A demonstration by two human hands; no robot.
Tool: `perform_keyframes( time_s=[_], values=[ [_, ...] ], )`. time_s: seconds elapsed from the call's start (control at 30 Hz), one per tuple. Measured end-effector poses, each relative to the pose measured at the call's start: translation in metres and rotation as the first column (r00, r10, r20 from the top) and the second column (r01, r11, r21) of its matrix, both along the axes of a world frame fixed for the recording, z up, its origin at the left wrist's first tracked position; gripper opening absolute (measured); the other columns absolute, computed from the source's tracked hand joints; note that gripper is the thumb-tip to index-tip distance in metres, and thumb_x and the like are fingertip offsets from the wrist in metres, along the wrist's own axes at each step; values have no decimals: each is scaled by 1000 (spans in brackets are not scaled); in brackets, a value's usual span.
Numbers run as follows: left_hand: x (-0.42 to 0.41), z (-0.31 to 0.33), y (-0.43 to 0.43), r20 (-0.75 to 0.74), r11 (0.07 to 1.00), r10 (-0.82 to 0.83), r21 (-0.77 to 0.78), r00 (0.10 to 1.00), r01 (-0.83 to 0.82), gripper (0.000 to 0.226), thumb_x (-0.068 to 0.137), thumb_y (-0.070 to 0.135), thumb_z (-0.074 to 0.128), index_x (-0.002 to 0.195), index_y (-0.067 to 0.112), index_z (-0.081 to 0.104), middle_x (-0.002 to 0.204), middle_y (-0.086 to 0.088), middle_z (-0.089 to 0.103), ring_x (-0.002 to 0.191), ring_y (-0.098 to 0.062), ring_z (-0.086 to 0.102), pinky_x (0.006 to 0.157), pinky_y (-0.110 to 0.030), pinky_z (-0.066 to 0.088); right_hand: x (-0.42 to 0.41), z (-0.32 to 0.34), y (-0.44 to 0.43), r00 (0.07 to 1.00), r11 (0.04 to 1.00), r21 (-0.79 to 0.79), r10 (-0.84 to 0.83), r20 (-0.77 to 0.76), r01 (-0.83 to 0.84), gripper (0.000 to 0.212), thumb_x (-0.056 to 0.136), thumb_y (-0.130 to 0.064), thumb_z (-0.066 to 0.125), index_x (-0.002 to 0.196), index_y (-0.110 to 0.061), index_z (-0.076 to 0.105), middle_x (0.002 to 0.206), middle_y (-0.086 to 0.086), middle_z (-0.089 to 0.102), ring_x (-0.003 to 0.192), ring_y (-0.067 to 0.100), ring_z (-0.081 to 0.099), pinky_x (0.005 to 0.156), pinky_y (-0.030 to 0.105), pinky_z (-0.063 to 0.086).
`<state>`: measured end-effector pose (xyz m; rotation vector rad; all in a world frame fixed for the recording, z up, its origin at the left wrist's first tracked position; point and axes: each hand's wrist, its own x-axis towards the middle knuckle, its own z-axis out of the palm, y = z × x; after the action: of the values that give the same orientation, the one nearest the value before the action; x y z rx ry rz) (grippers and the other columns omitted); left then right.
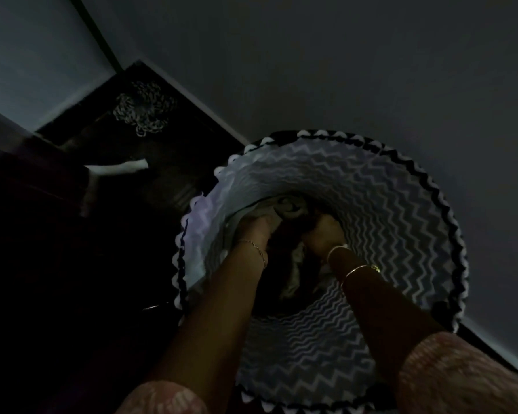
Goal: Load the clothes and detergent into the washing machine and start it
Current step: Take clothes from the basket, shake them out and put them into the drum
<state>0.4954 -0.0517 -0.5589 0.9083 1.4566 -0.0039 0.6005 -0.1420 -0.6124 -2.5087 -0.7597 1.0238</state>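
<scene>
Pink patterned sleeves (461,377) frame the bottom of the view, and from them both bare forearms reach down into a round laundry basket (401,222) with a grey-and-white zigzag lining and a black-and-white scalloped rim. Deep inside it, the clothes (292,212) lie in a dim heap at the bottom, pale fabric mixed with darker pieces. Left hand (256,228), with a thin chain bracelet at the wrist, has its fingers curled into the pale cloth at the basket's far left side, its grip closed on that fabric. Right hand (325,231), wearing bangles, is buried in the darker cloth just beside it; its fingers appear curled into the heap, gripping it. Lighting is very low. To the left a dark floor mat (168,138) carries a pale knotted bundle (144,112).
</scene>
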Motion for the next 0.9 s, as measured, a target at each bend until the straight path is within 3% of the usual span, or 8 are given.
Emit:
perform_keyframes(
  time_s=[0.1, 0.23, 0.33, 0.43, 0.53, 0.67, 0.8, 0.9],
  values=[
    [-1, 18, -14, 90, 989, 103, -119, 991, -92, 41, 96, 20, 49, 135, 6, 51, 136, -14, 54, 122, -33, 54, 94, -38, 47, 7, 10, -12, 994, 976, 197, -81, -74, 94, 32, 75, -18, 76, 104, -3, 72, 108, 18, 70, 107, 31, 65, 95, 36, 49],
    [-6, 46, -32, 101, 978, 139, -172, 985, -120, 39, 94, 26, 51, 131, 14, 56, 121, -4, 59, 83, -18, 55, 58, -23, 40, 2, 29, -22, 986, 994, 104, -17, -166, 34, 42, 75, -30, 77, 112, -13, 70, 117, 7, 68, 112, 20, 61, 91, 21, 44],
    [-6, 38, -30, 74, 976, 128, -186, 989, -112, 43, 95, 27, 50, 136, 13, 52, 134, -5, 55, 106, -23, 53, 58, -23, 35, 3, 20, -10, 963, 964, 4, 264, 46, -265, 69, 78, -35, 70, 139, -15, 45, 144, 16, 44, 133, 31, 42, 110, 34, 35],
    [-5, 22, -22, 79, 977, 138, -175, 987, -122, 42, 98, 24, 46, 137, 12, 50, 139, -11, 52, 123, -27, 49, 65, -26, 42, 5, 4, 11, 934, 950, -50, 312, 173, -308, 77, 84, -26, 62, 149, -19, 21, 155, 21, 11, 133, 43, 35, 109, 45, 33],
    [-2, 12, -14, 116, 978, 152, -161, 981, -133, 41, 99, 23, 45, 138, 10, 50, 142, -12, 49, 123, -28, 51, 82, -29, 46, 3, -13, 24, 869, 930, -166, 365, 334, -327, 45, 94, -21, 44, 139, -13, 41, 146, 21, 34, 122, 41, 47, 101, 44, 41],
    [-4, 18, -14, 122, 976, 189, -135, 974, -172, 38, 96, 25, 49, 132, 15, 55, 129, -8, 59, 79, -14, 51, 57, -21, 35, 4, -8, 27, 925, 972, -134, 225, 305, -192, 36, 95, -17, 45, 124, 2, 51, 130, 23, 53, 121, 37, 51, 100, 39, 39],
    [-10, 55, -24, 116, 950, 247, -222, 962, -218, 42, 97, 28, 49, 136, 14, 50, 133, -5, 56, 113, -21, 52, 66, -23, 40, 6, 44, 12, 974, 993, -7, 113, 195, -114, 38, 92, -18, 52, 125, 1, 57, 127, 25, 57, 119, 37, 54, 101, 38, 39],
    [-17, 104, -39, 124, 931, 273, -285, 954, -230, 27, 97, 28, 48, 121, 17, 55, 120, -2, 56, 105, -18, 50, 76, -26, 41, -6, 108, -11, 994, 990, 112, 80, 69, -88, 35, 89, -13, 59, 121, -3, 62, 123, 23, 62, 117, 36, 57, 100, 36, 40]
  ],
)
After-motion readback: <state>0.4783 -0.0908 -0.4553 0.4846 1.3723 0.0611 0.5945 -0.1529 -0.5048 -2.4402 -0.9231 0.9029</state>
